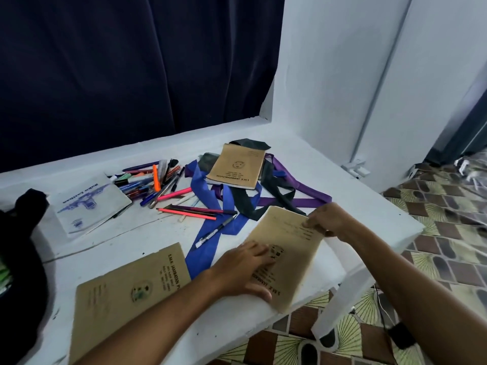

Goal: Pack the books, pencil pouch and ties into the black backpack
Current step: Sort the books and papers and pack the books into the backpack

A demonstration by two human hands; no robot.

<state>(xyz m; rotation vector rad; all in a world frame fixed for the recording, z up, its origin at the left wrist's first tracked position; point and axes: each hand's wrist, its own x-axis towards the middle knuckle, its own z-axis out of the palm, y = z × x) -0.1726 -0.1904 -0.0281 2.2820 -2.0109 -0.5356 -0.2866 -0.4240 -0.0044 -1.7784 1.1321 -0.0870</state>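
A brown exercise book (295, 248) lies near the table's right front edge. My left hand (243, 270) rests flat on its near half with straight fingers, while my right hand (328, 219) pinches its far corner. A second brown book (118, 291) lies at the front left, a third (237, 165) sits on the ties at the back, and a white book (87, 204) lies at the left. Blue (208, 227), purple (297, 193) and dark ties (245, 204) are tangled mid-table. The black backpack (18, 264) sits at the left edge, partly out of view.
Loose pens and markers (163, 188) are scattered between the white book and the ties. The white table (369, 206) ends at the right, with patterned floor tiles (434, 233) beyond. A dark curtain (131, 61) hangs behind.
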